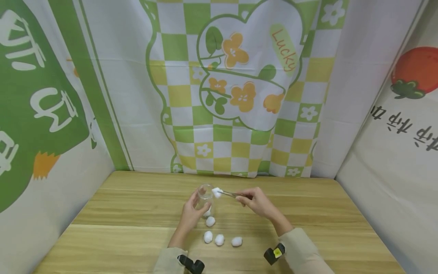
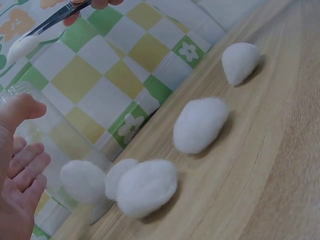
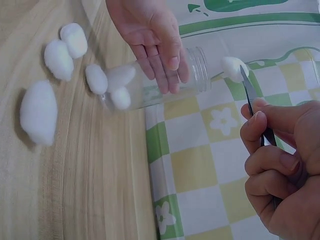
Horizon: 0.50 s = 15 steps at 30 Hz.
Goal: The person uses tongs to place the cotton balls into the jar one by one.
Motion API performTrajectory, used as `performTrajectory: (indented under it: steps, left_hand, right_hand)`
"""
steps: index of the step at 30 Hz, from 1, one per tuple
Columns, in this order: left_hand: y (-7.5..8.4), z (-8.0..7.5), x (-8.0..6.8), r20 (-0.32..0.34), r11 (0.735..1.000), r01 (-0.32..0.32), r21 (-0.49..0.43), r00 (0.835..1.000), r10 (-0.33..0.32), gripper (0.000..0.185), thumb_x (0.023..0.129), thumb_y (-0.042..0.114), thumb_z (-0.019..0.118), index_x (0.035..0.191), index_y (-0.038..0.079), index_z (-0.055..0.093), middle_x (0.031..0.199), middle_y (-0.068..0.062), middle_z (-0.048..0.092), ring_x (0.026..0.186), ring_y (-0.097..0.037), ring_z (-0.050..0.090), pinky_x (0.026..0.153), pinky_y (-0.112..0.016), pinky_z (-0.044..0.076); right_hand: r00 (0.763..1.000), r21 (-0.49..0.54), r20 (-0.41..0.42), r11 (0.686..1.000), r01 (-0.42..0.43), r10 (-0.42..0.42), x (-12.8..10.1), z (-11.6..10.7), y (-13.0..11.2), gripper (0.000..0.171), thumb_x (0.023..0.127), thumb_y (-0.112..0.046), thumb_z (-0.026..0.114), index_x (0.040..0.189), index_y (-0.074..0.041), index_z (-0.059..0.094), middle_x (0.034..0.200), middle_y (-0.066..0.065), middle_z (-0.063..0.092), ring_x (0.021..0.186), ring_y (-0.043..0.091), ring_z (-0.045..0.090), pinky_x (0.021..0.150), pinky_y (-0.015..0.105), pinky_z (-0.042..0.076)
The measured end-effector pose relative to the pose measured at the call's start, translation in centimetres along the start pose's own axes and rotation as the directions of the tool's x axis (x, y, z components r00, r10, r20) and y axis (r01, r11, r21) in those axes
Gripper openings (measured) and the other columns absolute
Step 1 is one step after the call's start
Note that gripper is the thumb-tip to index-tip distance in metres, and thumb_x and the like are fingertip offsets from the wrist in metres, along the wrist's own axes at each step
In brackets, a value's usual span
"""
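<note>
My left hand (image 1: 192, 214) grips a clear, open-topped jar (image 3: 150, 82) that stands upright on the table, its thumb and fingers around the side. Inside the jar, near the bottom, lie two cotton balls (image 3: 120, 98). Tweezers (image 1: 230, 193) are pinched in my right hand (image 1: 254, 201). A white cotton ball (image 1: 217, 192) is caught in their tips, just right of the jar's rim and apart from it. Close in front of the jar lies a cotton ball (image 1: 210, 221).
Nearer the front of the wooden table (image 1: 137, 213) lie three more cotton balls (image 1: 219, 239), loosely in a row. Behind the table hangs a green and yellow checked cloth (image 1: 219, 133). Cloth walls (image 1: 393, 152) close off both sides.
</note>
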<state>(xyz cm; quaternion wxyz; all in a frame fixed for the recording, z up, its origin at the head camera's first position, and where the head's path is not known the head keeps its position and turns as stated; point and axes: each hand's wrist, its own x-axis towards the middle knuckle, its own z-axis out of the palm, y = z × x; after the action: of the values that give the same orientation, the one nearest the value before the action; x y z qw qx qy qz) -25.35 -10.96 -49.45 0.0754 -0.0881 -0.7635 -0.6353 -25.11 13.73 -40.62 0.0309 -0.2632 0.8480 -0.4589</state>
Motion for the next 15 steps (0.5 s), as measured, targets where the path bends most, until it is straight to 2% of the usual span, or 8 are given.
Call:
performTrajectory:
  steps: [7,15]
  left_hand:
    - [-0.1,0.0,0.0,0.007,1.000,0.002,-0.005,1.000,-0.002,0.074,0.087,0.014,0.071,0.148,-0.001,0.031,0.149,-0.023,0.044,0.142,-0.042,0.035,0.122,-0.052,0.026]
    - [-0.2,0.1,0.1,-0.023,1.000,0.002,-0.011,1.000,-0.002,0.073,0.086,0.012,0.071,0.146,-0.002,0.034,0.146,-0.023,0.047,0.141,-0.041,0.037,0.122,-0.051,0.028]
  right_hand:
    - [1.000,-0.003,-0.008,1.000,0.002,-0.002,0.4,0.3,-0.7,0.027,0.095,-0.010,0.059,0.113,0.009,0.067,0.074,0.026,0.064,0.052,-0.002,0.035,0.044,0.013,0.028]
    - [1.000,-0.001,-0.020,1.000,0.020,-0.020,1.0,0.6,-0.7,0.027,0.094,-0.010,0.060,0.112,0.009,0.067,0.076,0.030,0.063,0.052,-0.003,0.037,0.045,0.013,0.028]
